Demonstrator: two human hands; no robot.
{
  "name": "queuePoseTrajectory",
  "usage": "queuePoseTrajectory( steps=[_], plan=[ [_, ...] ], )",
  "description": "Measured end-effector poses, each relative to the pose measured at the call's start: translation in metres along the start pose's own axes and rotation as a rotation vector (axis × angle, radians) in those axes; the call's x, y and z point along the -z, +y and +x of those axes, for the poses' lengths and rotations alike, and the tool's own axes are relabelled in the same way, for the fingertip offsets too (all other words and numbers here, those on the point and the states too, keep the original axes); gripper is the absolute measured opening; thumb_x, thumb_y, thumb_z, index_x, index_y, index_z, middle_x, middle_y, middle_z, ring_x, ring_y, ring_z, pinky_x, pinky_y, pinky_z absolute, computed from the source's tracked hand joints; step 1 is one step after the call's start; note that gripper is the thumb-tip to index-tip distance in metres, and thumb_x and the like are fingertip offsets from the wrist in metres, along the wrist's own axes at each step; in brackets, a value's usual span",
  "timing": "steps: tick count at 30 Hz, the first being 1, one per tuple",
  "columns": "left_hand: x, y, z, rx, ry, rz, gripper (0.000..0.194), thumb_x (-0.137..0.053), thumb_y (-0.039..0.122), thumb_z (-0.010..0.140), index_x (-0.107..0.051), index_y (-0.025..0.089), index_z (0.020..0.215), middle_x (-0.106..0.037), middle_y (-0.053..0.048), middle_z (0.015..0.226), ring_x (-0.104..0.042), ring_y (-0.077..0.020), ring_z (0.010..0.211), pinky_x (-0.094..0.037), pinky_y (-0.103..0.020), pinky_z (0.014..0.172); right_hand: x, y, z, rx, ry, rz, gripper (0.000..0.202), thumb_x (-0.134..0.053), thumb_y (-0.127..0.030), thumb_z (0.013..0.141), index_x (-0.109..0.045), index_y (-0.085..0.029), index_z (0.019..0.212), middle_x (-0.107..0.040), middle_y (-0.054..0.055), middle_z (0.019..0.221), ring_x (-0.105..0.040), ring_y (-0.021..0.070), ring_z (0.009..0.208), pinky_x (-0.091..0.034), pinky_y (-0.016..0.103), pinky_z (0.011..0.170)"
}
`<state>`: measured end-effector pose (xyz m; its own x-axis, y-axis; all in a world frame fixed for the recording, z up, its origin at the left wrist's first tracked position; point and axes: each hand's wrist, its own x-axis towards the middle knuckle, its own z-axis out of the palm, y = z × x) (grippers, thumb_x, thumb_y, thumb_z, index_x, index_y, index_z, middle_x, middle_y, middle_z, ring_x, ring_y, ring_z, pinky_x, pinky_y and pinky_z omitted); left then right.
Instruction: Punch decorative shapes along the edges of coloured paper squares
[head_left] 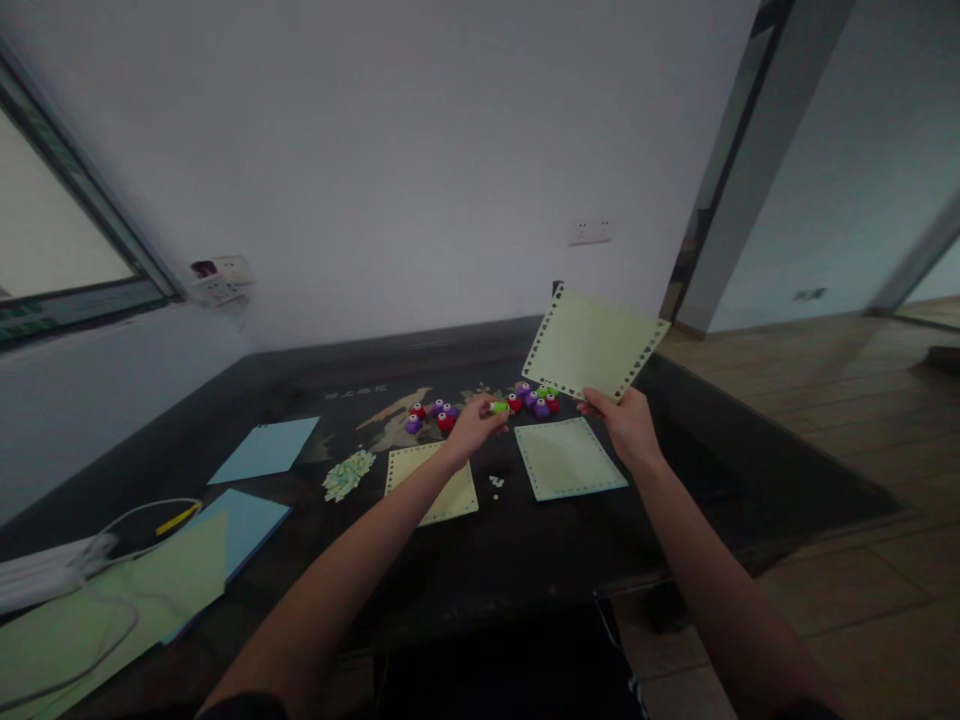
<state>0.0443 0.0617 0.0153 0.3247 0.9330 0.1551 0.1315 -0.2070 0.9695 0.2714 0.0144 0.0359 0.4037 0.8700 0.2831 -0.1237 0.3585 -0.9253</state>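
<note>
Grip status: my left hand [478, 425] pinches a small bright-green and white object [499, 407]; its exact finger placement is too blurred to tell. My right hand [628, 428] pinches the near edge of a pale yellow-green, hole-edged paper sheet [592, 345], tilted above the worktop [525, 560]. Holes line three of its edges; none show along the top.

Red and purple rounded objects [541, 408] sit behind and between my hands. A pale green hole-edged sheet [570, 460] lies below the raised one; a pale yellow hole-edged sheet [457, 497] lies partly under my left forearm. Loose white paper bits [496, 482] lie between them.

Judged step: raised-sheet handling, small object held apart. Moving the sheet calls for a firm edge pinch without creasing.
</note>
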Motion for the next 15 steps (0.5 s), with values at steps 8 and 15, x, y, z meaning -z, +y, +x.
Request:
queuePoseTrajectory(
  steps=[8,15],
  plan=[
    [-0.029,-0.033,0.064,-0.093,0.024,0.731,0.020,-0.065,0.023,0.071,-0.067,0.012,0.087,-0.067,-0.009,0.080,-0.061,-0.0218,0.076,-0.045,-0.032,0.073,0.038,0.019,-0.002,-0.048,0.060,-0.051,0.027,-0.076,-0.034,0.056,-0.064,-0.014,0.069,-0.066,0.003,0.061,-0.058,0.0147,0.050,-0.050,0.028,0.051],
    [-0.039,-0.039,0.084,-0.110,0.041,0.807,0.012,-0.065,0.017,0.070,-0.067,0.013,0.081,-0.067,-0.012,0.084,-0.060,-0.0241,0.085,-0.043,-0.033,0.080,0.035,0.027,-0.004,-0.028,-0.027,-0.108,0.027,-0.073,-0.038,0.061,-0.063,-0.015,0.070,-0.066,0.004,0.060,-0.058,0.0165,0.051,-0.050,0.031,0.055]
  ],
)
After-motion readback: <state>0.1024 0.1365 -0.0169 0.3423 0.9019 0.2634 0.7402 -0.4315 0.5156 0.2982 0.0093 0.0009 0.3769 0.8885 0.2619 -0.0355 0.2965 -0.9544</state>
